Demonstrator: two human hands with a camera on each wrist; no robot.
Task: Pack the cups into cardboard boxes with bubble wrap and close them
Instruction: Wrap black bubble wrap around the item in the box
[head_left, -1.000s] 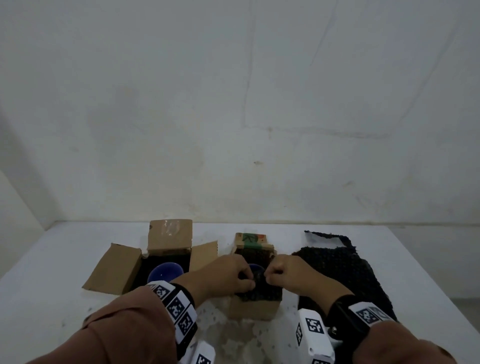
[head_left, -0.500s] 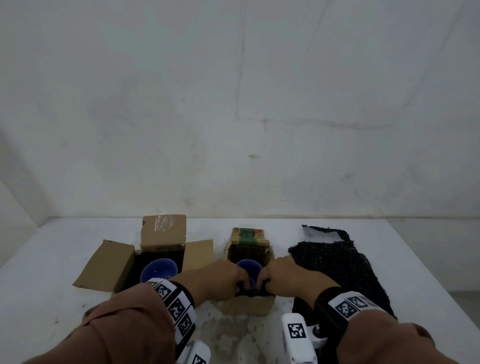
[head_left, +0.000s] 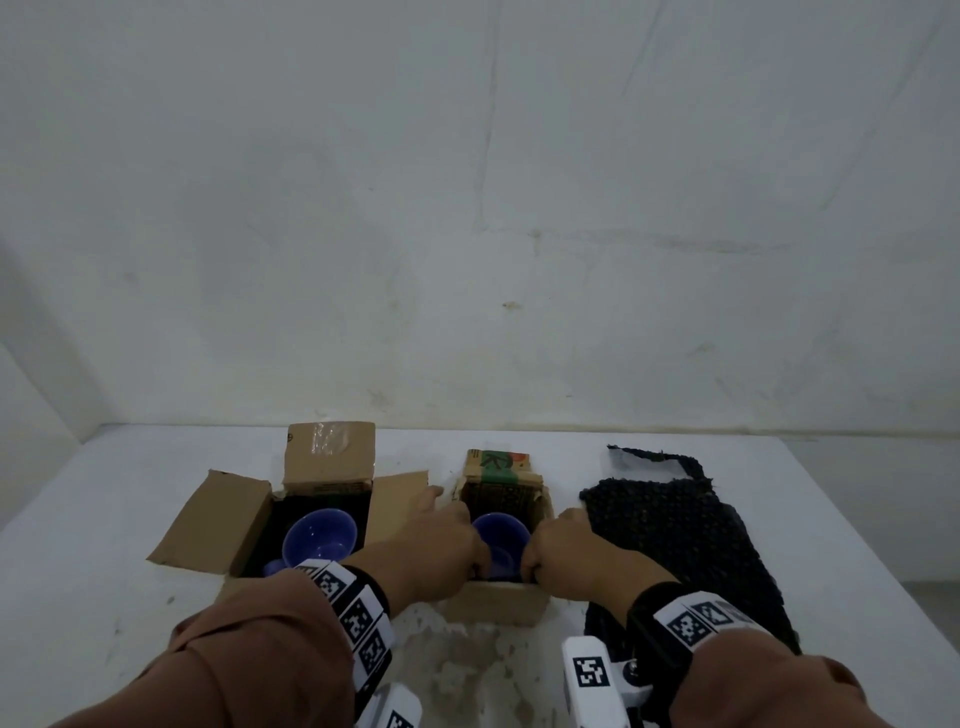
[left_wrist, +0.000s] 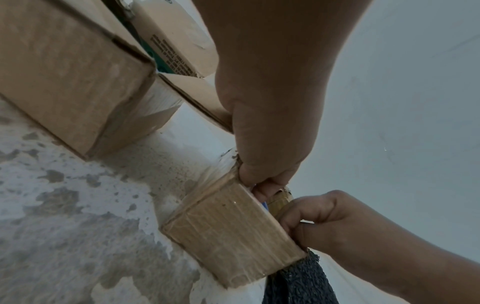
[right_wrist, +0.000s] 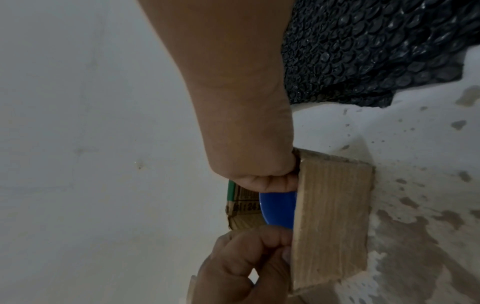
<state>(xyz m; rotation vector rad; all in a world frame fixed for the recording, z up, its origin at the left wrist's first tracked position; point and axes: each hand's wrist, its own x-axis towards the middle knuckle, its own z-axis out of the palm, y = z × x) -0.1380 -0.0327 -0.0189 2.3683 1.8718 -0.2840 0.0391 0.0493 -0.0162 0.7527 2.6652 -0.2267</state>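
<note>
Since a sec ago both hands have slid back toward me, from over the middle of the small brown cardboard box (head_left: 498, 597) to its near rim, and the blue ceramic cup (head_left: 500, 530) inside now shows more of its mouth. My left hand (head_left: 441, 545) sits at the near-left corner of that box w/ fingers curled down over the edge; in the left wrist view the fingertips (left_wrist: 265, 191) tuck inside the rim. Whether they pinch dark wrap or just cardboard, I can't tell, prob. the wrap lining. My right hand (head_left: 563, 551) is at the near-right corner, fingers likewise curled over the rim & gripping it. The cup stands upright inside the box, between my two hands, w/ dark bubble-wrap lining visible on the far inner wall. The far flap w/ green print stands up behind it.

To the left, just beside it, a larger brown cardboard box (head_left: 306, 519) lies w/ all flaps open; a second blue cup (head_left: 319, 535) sits inside on a dark lining. Its right flap touches or nearly touches my left hand. To the right of the small box a black sheet of bubble wrap (head_left: 685, 530) lies flat on the white table (head_left: 104, 519), its edge just beside my right hand. The tabletop near me is worn & blotchy.
</note>
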